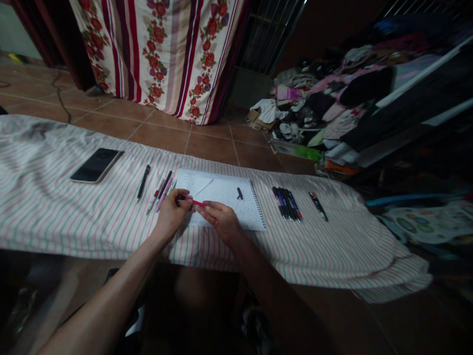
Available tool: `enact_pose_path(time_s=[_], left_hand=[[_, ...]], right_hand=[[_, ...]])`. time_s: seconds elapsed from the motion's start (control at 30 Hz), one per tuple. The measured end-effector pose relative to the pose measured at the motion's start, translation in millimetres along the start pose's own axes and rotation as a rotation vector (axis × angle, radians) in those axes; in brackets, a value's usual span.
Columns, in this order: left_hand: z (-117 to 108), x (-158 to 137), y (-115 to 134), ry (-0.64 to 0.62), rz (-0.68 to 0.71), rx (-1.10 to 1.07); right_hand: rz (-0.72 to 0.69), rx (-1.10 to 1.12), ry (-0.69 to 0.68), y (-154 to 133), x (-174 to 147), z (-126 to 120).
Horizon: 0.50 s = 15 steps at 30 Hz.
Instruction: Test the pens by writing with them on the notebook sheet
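Both hands meet over a spiral notebook (244,217) on the cloth-covered table. My left hand (175,208) is closed on the dark end of a slim red pen part (198,203), and my right hand (220,217) pinches its other end. Whether the red piece is a whole pen or only its barrel, I cannot tell. On the page lie a thin whitish stick, perhaps a refill (204,187), and a small black clipped piece like a pen cap (240,193). Several pens (164,188) lie just left of the notebook, close to my left hand.
A phone (96,165) and a black pen (143,183) lie on the striped cloth (111,212) at left. Several dark pens (287,204) and another small group (318,206) lie at right. Beyond are a floral curtain (173,59) and a heap of clothes (318,93).
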State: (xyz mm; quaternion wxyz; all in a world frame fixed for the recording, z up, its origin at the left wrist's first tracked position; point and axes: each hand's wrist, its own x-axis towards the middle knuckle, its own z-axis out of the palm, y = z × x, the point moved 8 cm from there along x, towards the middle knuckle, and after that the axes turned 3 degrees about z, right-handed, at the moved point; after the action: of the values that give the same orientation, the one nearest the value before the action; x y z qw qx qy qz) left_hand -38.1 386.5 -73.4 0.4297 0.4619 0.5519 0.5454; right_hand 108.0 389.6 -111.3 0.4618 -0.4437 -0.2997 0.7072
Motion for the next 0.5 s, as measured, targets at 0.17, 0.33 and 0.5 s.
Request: enact_pose_path(time_s=[0.17, 0.33, 0.5], left_hand=[[3, 1, -4, -0.173, 0.062, 0.168], [4, -6, 17, -0.230, 0.299, 0.582], [12, -14, 24, -0.320, 0.396, 0.786]], right_hand=[[-0.077, -0.088, 0.040, -13, -3, 0], [-0.060, -0.185, 0.065, -20, -4, -3], [-0.065, -0.207, 0.061, -23, -7, 0]])
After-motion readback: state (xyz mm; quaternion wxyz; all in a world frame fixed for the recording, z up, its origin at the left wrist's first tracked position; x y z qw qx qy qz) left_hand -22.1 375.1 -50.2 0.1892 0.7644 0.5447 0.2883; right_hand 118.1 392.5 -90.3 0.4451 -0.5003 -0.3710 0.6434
